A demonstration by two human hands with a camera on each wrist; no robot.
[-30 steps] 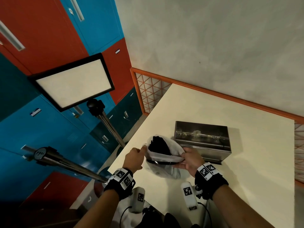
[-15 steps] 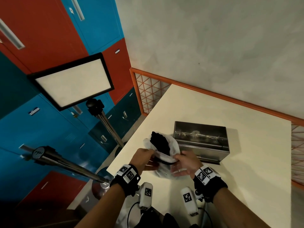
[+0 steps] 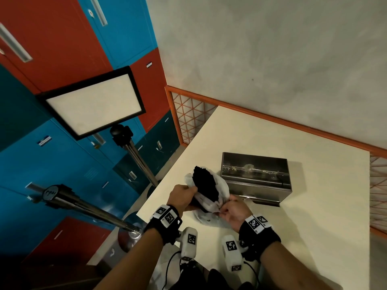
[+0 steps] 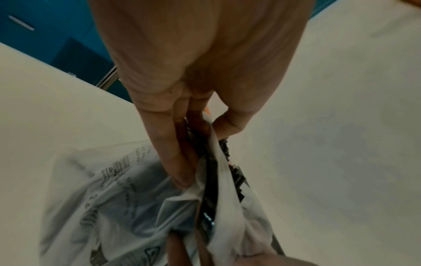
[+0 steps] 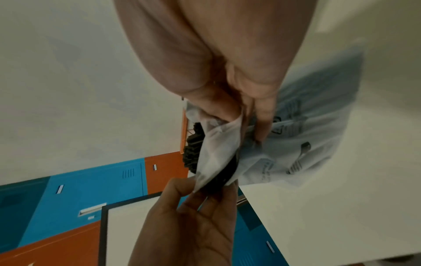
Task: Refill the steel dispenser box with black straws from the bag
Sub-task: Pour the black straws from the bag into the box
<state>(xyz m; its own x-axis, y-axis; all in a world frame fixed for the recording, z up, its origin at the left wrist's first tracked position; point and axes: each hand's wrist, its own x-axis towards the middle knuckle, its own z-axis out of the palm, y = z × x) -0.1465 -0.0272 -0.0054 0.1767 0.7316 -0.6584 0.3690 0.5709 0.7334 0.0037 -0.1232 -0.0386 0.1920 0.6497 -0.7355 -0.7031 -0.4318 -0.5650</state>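
Note:
A bundle of black straws sticks up out of a white printed plastic bag near the table's front left. My left hand grips the lower part of the bundle together with a fold of the bag. In the left wrist view its fingers and thumb close on the bag and the straws. My right hand pinches the bag's right edge; the right wrist view shows that pinch on the bag beside the straws. The steel dispenser box stands just behind, its lid down.
The cream table has an orange-framed lattice rail along its far and right sides. Off the left edge stand a light panel on a tripod and red and blue lockers.
My left hand left the bag's left rim and closed on the straw bundle. The right hand slid down the bag's right edge, and more of the bundle now stands out of the bag.

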